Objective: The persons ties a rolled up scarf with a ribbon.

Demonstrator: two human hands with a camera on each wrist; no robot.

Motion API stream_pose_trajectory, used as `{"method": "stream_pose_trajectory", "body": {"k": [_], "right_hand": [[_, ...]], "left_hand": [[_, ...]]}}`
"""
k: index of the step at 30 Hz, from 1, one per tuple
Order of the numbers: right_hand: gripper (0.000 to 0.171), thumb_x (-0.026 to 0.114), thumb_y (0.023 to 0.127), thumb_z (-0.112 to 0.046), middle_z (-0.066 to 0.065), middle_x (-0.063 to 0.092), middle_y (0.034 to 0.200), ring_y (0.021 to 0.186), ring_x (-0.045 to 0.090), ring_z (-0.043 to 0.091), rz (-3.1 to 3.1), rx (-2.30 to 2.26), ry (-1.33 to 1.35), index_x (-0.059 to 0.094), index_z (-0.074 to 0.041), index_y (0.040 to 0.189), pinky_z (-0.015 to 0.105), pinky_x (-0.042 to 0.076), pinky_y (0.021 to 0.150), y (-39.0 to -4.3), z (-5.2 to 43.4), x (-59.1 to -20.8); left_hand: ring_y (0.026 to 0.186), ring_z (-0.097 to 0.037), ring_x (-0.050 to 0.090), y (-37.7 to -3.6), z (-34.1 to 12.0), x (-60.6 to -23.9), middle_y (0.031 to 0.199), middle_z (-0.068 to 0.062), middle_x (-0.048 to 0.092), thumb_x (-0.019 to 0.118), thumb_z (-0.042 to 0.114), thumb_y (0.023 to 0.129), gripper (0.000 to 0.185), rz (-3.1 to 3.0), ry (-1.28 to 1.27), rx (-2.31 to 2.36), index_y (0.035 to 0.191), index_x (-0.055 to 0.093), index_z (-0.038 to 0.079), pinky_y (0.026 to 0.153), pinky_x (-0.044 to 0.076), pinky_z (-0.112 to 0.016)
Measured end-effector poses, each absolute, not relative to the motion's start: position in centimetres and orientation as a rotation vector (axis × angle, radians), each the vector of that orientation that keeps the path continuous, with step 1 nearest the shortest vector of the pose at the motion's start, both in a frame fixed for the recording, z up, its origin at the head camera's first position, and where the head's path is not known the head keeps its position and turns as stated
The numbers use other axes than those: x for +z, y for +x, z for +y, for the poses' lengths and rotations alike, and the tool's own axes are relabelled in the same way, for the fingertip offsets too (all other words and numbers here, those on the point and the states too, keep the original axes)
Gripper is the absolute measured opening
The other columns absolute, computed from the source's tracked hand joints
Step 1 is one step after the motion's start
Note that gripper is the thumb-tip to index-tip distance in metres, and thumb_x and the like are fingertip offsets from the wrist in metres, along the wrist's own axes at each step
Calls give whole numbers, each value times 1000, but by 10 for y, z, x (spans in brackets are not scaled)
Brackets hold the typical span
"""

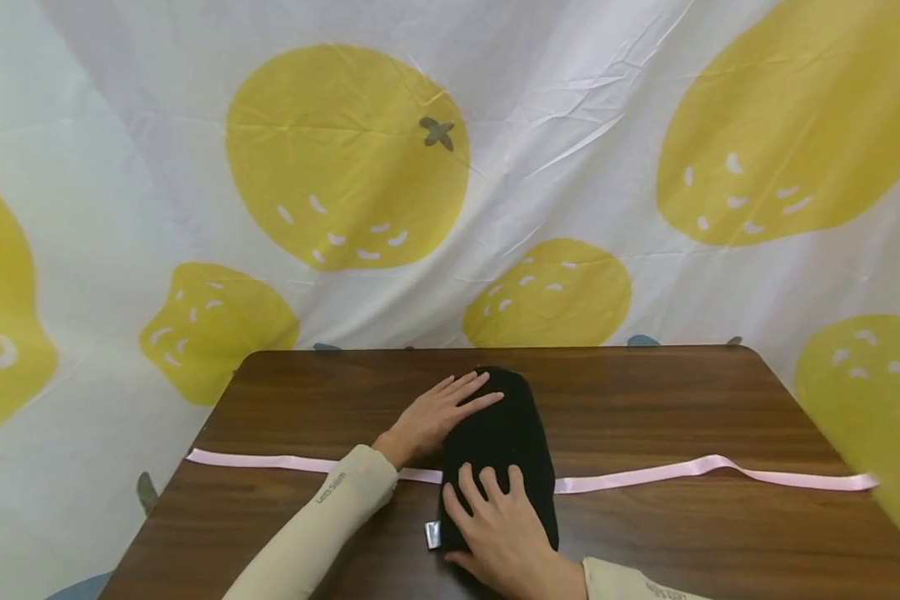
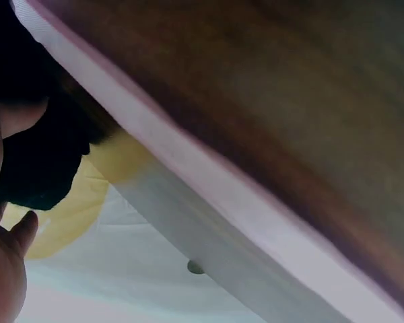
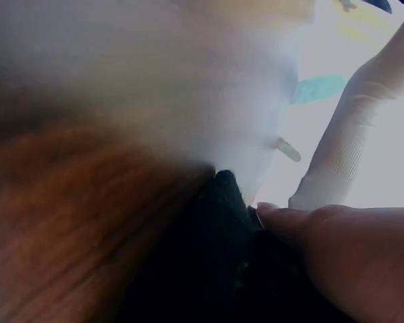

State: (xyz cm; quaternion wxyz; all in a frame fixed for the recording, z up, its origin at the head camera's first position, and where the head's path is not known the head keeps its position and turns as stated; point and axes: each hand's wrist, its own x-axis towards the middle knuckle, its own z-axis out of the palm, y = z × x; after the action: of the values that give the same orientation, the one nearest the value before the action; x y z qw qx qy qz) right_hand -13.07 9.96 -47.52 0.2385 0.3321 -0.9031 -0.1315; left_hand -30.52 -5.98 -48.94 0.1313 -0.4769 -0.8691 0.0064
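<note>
A black, soft-looking folded cloth item (image 1: 501, 437) lies lengthwise on the table, a small pale tag (image 1: 432, 534) sticking out at its near left edge. Across its far end rests my left hand (image 1: 438, 417), fingers stretched out over the top. My right hand (image 1: 506, 533) presses on the near end with fingers spread and slightly bent, the thumb by the near left edge. A pink ribbon (image 1: 630, 482) runs from left to right, its middle hidden beneath the cloth. The left wrist view shows the ribbon (image 2: 209, 178) close up, with the black cloth (image 2: 44, 158) beside the fingers.
The brown wood-grain table (image 1: 720, 408) has rounded far corners. Behind it hangs a white curtain (image 1: 540, 125) printed with yellow fruit. The ribbon's two ends reach close to the table's left and right edges. My left forearm in a cream sleeve (image 1: 315, 525) crosses over the ribbon's left part.
</note>
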Motion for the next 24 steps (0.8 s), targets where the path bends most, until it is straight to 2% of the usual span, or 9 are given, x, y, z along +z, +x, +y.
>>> {"method": "stream_pose_trajectory", "body": {"k": [5,8,15,24], "right_hand": [[78,62,77,-76,12,49,145,128,45,35,-2499,-316,952,60,-21,132,70,34,98,-130,101,-481],[79,64,76,-75,14,46,149,137,39,39,-2516,-307,981,59,-21,134,76,29,99,-131,100,-481],[77,66,78,-72,14,48,146,138,38,41,-2532,-324,1013,58,-20,134,76,29,98,-132,99,-480],[76,66,79,-71,14,47,147,138,37,41,-2550,-325,1013,58,-20,135,76,29,99,-133,98,-481]], "left_hand": [[151,-25,17,-303,-59,-488,165,-5,16,68,5,92,89,-2548,-1380,21,159,15,30,118,26,-45],[151,-25,19,-302,-60,-487,165,-6,16,69,6,91,89,-2550,-1373,17,159,16,30,117,28,-46],[150,-26,23,-299,-61,-485,165,-6,19,71,13,91,87,-2565,-1351,23,158,19,29,115,31,-47],[150,-27,23,-298,-61,-483,165,-6,18,70,13,92,86,-2594,-1336,65,158,18,30,116,31,-46]]}}
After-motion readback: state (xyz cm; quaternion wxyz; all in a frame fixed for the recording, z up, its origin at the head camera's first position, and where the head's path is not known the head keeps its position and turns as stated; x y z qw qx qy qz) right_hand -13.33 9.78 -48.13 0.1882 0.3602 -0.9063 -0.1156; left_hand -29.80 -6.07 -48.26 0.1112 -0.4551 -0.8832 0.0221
